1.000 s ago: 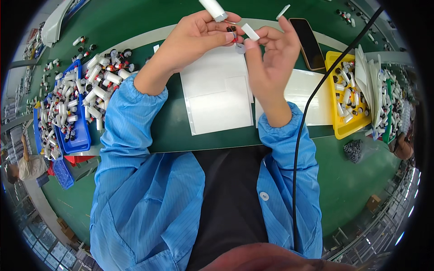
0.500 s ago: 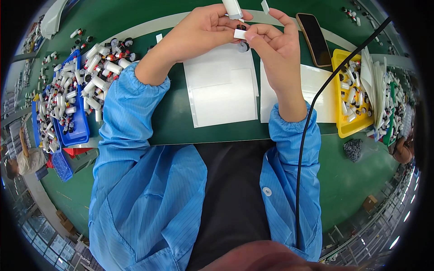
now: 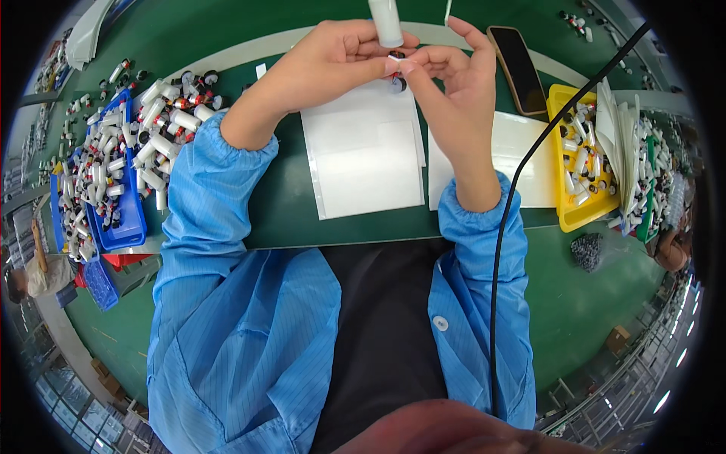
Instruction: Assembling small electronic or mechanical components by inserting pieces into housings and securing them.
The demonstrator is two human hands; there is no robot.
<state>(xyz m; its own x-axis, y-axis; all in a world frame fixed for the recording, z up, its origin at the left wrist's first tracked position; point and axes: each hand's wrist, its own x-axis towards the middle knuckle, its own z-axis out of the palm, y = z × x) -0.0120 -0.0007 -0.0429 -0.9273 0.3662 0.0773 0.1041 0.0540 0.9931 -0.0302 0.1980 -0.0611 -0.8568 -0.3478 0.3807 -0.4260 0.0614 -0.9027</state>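
Observation:
At the far middle of the table, my left hand (image 3: 321, 68) is closed on a small device with a white cylinder (image 3: 386, 24) and a black-and-red end. A small white label (image 3: 400, 61) lies against that dark end, under both thumbs. My right hand (image 3: 452, 91) pinches the label between thumb and fingers, touching my left fingertips. On the raised tip of a right finger stands a second narrow white label (image 3: 448, 10), seen nearly edge-on. Beneath my hands are white sheets (image 3: 367, 170) on the green table. My fingers hide part of the device.
Similar white cylinders (image 3: 162, 144) are heaped at left beside a filled blue tray (image 3: 136, 227). At right lie a phone (image 3: 518, 69), another white sheet (image 3: 525, 166) and a yellow tray (image 3: 578, 219) of cylinders. A black cable (image 3: 522, 170) crosses the view before my right arm.
The label has gone from sticking out at the right fingertips to lying against the dark end, with the left thumb now on it. The upper label has turned edge-on.

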